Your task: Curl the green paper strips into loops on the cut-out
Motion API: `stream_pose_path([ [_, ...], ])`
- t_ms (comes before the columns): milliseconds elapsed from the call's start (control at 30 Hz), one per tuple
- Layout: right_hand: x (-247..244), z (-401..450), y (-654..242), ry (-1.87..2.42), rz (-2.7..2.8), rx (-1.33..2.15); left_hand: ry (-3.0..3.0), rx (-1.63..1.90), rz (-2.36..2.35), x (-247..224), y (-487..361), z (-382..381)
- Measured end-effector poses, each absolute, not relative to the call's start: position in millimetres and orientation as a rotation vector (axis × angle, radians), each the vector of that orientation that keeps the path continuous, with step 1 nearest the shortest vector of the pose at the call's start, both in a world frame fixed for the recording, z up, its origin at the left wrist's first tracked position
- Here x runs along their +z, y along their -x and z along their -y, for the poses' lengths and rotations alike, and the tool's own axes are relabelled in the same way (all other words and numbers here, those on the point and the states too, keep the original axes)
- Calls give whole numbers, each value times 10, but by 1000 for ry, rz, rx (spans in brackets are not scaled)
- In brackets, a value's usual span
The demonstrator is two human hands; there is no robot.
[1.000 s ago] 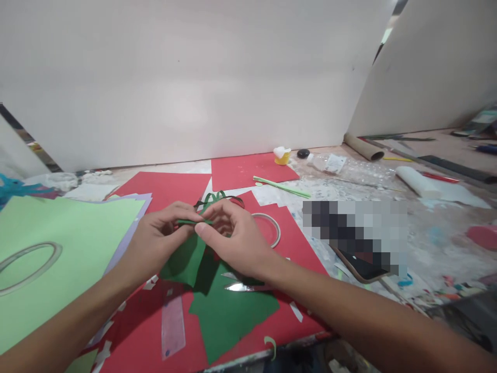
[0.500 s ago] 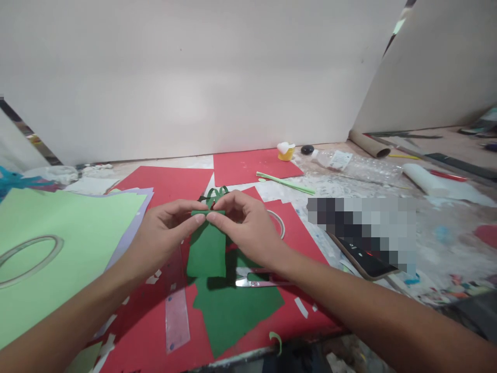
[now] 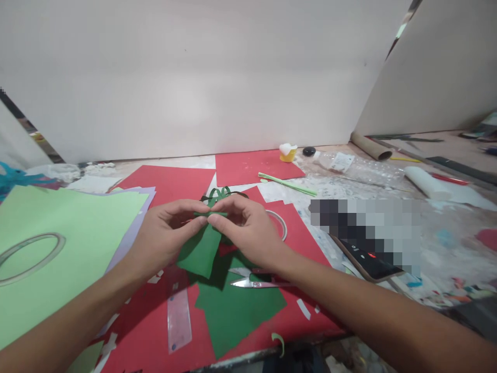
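Note:
A green paper piece (image 3: 200, 251) hangs from the fingertips of both hands, its top edge folded or rolled into a narrow strip. My left hand (image 3: 171, 225) pinches that edge from the left, and my right hand (image 3: 246, 223) pinches it just beside, fingertips nearly touching. Behind the fingers stand green paper loops (image 3: 220, 194), partly hidden. Below lies a larger green sheet (image 3: 240, 316) on red paper (image 3: 147, 321). Small metal snips (image 3: 252, 283) rest under my right wrist, blades apart. A clear ruler (image 3: 179, 321) lies at the left.
Light green sheets (image 3: 97, 217) with a tape roll (image 3: 58, 248) are at left; another roll (image 3: 285, 228) is behind my right hand. At right lie a phone (image 3: 368, 259), plastic bottle (image 3: 361, 167) and cardboard tube (image 3: 370, 146). A yellow cup (image 3: 288, 154) stands at the back.
The hanging green paper has swung and tilted, its lower end now further left. My fingertips have drawn slightly closer together, and more of the snips' blades shows.

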State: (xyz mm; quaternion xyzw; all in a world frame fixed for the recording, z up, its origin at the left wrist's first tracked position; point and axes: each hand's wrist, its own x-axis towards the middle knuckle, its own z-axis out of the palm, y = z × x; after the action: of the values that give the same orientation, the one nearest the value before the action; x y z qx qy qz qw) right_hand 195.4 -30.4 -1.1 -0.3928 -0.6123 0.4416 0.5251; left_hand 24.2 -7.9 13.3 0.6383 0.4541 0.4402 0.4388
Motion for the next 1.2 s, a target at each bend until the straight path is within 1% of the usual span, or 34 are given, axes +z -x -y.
stream_pose_path([
  [167, 22, 331, -1952, 944, 1462, 1048, -1661, 1087, -1157, 142, -232, 83],
  [400, 59, 347, -1972, 1001, 1514, 936, -1730, 1073, -1255, 127, -213, 78],
  [600, 66, 327, -1983, 979, 1475, 982, -1724, 1100, -1226, 129, -234, 88],
  [767, 77, 329, -1969, 900, 1409, 1152, -1680, 1123, -1126, 145, -240, 92],
  [833, 77, 329, -1967, 898, 1408, 1169, -1697, 1131, -1087, 153, -246, 95],
  [1033, 73, 315, -1981, 1011, 1444, 1047, -1659, 1009, -1066, 142, -264, 110],
  [1200, 73, 311, -1983, 1024, 1466, 1024, -1578, 1018, -1127, 123, -272, 97],
])
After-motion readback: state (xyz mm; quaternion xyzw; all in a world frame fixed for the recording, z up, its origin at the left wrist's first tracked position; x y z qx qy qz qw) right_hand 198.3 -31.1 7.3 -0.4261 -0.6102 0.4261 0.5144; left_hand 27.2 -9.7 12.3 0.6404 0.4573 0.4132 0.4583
